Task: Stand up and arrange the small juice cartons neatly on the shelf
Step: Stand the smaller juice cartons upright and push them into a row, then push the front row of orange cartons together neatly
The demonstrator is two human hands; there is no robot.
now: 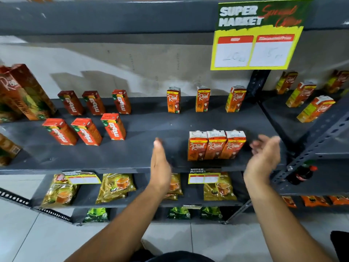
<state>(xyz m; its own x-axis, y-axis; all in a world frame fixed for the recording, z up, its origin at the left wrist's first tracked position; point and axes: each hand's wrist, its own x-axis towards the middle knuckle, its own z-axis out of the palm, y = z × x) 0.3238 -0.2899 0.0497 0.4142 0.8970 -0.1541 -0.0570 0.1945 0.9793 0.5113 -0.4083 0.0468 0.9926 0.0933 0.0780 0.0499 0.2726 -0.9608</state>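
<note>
At the left end of the dark shelf (pixel 132 154), big juice boxes (pixel 24 91) are seen leaning, and six small red cartons (pixel 88 116) are stood in two rows beside them. Further right, along the back edge of the shelf, three orange cartons (pixel 203 100) are stood well apart from each other. Near the front edge, a tight group of three small juice cartons (pixel 216 145) is stood upright, side by side and touching, with their long sides pointing up. The left hand (pixel 159 161) is held open and flat, with nothing in it, a little way to the left of this group. The right hand (pixel 264 156) is also open and empty, with the fingers spread; it is blurred. It is just to the right of the group and looks nearer than the left hand. The group sits between the two hands, so it could probably be squeezed straight from both sides. A yellow price sign (pixel 258 35) is hung above.
</note>
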